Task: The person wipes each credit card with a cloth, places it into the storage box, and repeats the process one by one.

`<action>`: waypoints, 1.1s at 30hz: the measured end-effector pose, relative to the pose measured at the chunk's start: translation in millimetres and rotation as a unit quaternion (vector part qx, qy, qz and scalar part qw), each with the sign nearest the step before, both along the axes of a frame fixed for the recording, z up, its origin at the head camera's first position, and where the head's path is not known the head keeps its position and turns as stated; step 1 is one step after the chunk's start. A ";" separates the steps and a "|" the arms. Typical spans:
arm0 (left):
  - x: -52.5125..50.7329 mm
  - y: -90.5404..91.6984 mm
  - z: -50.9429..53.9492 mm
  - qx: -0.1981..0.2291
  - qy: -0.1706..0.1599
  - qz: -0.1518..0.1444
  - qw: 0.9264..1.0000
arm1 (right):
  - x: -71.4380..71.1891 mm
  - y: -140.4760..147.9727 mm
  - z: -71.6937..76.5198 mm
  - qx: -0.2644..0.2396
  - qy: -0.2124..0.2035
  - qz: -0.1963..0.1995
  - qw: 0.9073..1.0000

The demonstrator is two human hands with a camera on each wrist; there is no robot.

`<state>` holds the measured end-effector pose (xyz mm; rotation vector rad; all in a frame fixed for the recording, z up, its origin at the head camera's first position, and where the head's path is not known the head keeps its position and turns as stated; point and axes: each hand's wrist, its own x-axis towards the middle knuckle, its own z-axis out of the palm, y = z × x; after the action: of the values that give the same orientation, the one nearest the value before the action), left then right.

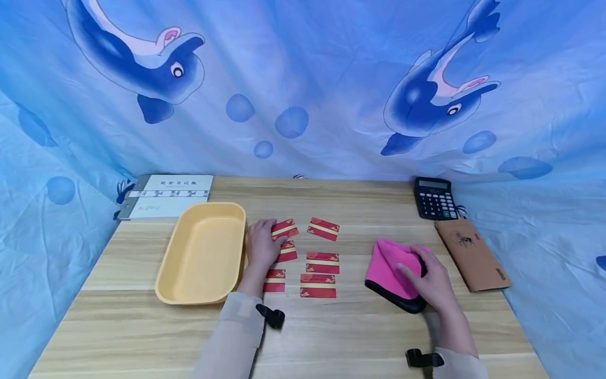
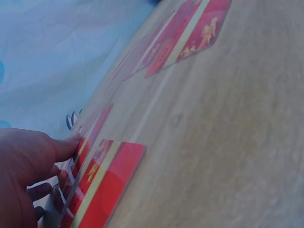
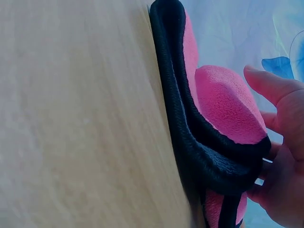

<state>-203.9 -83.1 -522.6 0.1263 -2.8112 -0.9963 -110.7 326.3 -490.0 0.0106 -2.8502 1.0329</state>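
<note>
My left hand point(image 1: 262, 243) is at the farthest red card point(image 1: 285, 228) of the left column, thumb and fingers pinching its left end. In the left wrist view the thumb point(image 2: 66, 149) lies at that card's edge; the other fingers are partly hidden. Nearer lie a second red card point(image 1: 286, 251) and a third point(image 1: 274, 280), partly covered by my hand and arm. A right column holds red cards point(image 1: 323, 229) with a pale stripe. My right hand point(image 1: 433, 276) rests on a folded pink cloth point(image 1: 390, 263) with black edging, thumb spread apart in the right wrist view.
A yellow plastic tray point(image 1: 203, 258) stands left of my left arm. Behind it lies a white ledger book point(image 1: 170, 197). A black calculator point(image 1: 434, 199) and a brown notebook point(image 1: 473, 255) lie at the table's right side. A blue dolphin-print curtain point(image 1: 303, 79) hangs around the table.
</note>
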 end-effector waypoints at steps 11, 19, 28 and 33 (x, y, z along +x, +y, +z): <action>-1.6 0.7 -3.1 0.021 -0.010 0.008 1.000 | -0.8 0.1 -3.3 -0.001 0.000 -0.002 1.000; -2.9 -2.3 -4.9 0.132 0.058 -0.019 0.989 | -2.2 -4.7 -7.6 0.005 -0.002 0.009 1.000; -2.0 -2.5 -2.6 0.184 0.048 0.020 0.982 | -3.1 -10.2 -12.8 0.034 -0.031 0.025 0.999; 1.2 -2.4 -0.5 0.221 0.044 0.025 0.974 | -4.9 -12.1 -11.6 0.040 -0.023 0.017 0.999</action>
<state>-202.7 -85.5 -523.1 0.1973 -2.4483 -1.5550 -115.6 314.2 -501.6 0.0420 -2.9400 0.9367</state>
